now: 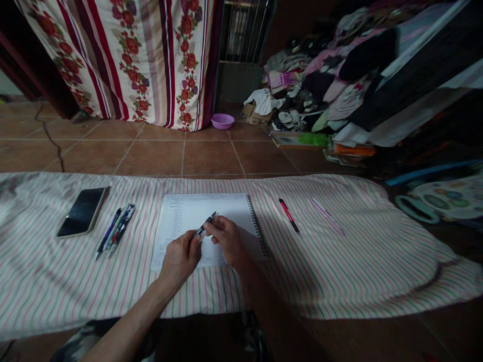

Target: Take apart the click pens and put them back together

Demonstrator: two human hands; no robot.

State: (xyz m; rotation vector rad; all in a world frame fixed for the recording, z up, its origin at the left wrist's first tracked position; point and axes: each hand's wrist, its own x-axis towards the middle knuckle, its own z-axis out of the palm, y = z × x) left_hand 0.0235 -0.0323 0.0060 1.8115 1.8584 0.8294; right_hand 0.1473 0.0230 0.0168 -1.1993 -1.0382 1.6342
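Over a spiral notebook [230, 206] with printed lines on its page, both my hands are closed on one dark pen [206, 224]. My left hand [181, 256] grips its lower left part between thumb and fingers. The fingers of my right hand [226, 239] pinch it nearer the upper right end, which sticks out past them. The pen is tilted up to the right. To the right of the notebook lies a red and black pen [290, 217], and beyond it a pale pink and white pen [326, 216].
A bunch of several pens [115, 231] and a smartphone [83, 211] lie at the left on the striped cloth [302, 281]. Past its far edge are floor tiles, a purple basin [222, 120], a floral curtain [151, 60] and a heap of clothes [320, 75].
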